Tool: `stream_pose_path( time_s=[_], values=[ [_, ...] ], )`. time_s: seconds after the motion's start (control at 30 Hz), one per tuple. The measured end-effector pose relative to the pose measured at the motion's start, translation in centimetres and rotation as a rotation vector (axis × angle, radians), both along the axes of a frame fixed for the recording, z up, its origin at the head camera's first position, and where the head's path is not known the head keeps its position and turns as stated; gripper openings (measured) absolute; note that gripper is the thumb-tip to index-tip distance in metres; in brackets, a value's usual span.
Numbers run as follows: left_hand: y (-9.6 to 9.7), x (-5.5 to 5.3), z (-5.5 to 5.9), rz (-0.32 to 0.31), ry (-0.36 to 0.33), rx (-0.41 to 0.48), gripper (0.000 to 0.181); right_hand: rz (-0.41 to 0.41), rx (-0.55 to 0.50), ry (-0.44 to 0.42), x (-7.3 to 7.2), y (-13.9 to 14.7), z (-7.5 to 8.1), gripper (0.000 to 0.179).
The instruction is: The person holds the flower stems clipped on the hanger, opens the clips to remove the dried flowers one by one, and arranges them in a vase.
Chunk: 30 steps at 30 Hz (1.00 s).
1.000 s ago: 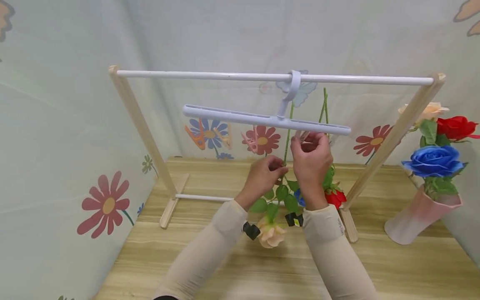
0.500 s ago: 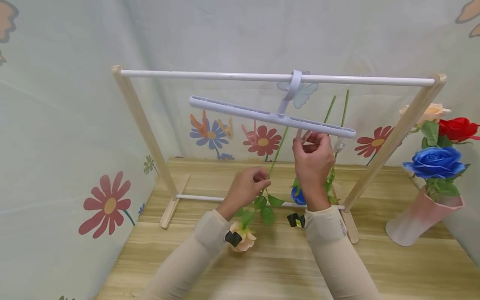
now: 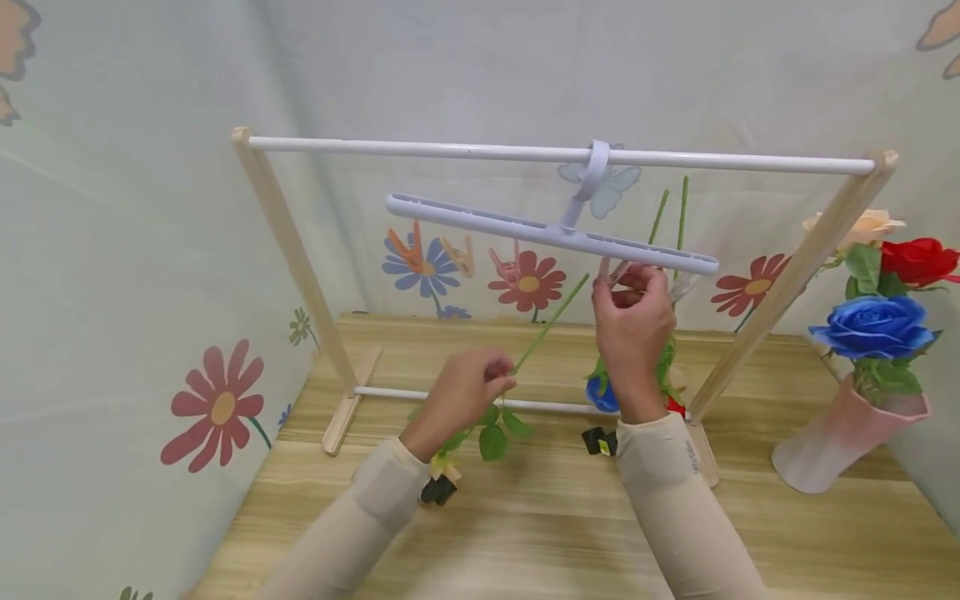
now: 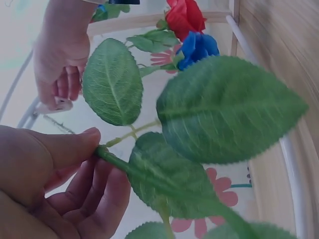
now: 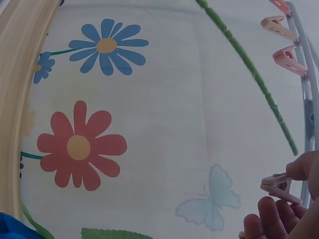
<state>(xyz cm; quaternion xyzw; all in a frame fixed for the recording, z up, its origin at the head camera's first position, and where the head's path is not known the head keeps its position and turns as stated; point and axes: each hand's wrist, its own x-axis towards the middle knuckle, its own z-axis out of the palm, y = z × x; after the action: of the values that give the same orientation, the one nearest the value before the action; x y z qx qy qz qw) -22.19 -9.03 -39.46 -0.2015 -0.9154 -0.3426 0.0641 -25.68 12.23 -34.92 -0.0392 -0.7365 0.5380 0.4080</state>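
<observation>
My left hand pinches the green stem of a peach rose between thumb and fingers. The bloom hangs low, partly hidden by that wrist, and the bare stem end slants up to the right. Just under the right half of a pale lavender hanger, my right hand pinches a pale pink clothespin. In the right wrist view the stem end lies apart from this clothespin. Behind the right hand, a blue rose and a red rose hang blooms down, stems rising past the hanger.
The hanger hooks over the white rod of a wooden rack. An orange clothespin, a beige clothespin and a pink clothespin hang along its left half. A pink-white vase of roses stands at right.
My left hand has moved left and down with the peach rose, its stem end leaving the hanger's height. The right hand stays at its clothespin. The hanger has tilted, right end lower.
</observation>
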Motion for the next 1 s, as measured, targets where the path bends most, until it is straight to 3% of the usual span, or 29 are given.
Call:
stream_pose_path(
  time_s=[0.33,0.53,0.7,0.8,1.0],
  values=[
    [-0.6,1.3,0.5,0.009,0.137,-0.102,0.01,-0.002,-0.034,0.037,0.3,0.9,-0.7,0.035],
    [-0.7,1.5,1.1,0.036,0.195,-0.177,0.01,-0.028,0.032,0.128,1.2,1.1,-0.8,0.025],
    [-0.4,1.3,1.3,0.06,0.283,-0.251,0.011,-0.055,0.242,0.232,1.7,1.2,-1.7,0.022],
    [-0.1,1.2,1.4,0.073,0.345,-0.275,0.01,-0.049,0.449,0.288,2.0,1.0,-2.7,0.022],
    [0.6,1.4,1.7,0.078,0.438,-0.348,0.01,0.045,0.787,0.307,3.6,-0.1,-4.4,0.023]
  ],
)
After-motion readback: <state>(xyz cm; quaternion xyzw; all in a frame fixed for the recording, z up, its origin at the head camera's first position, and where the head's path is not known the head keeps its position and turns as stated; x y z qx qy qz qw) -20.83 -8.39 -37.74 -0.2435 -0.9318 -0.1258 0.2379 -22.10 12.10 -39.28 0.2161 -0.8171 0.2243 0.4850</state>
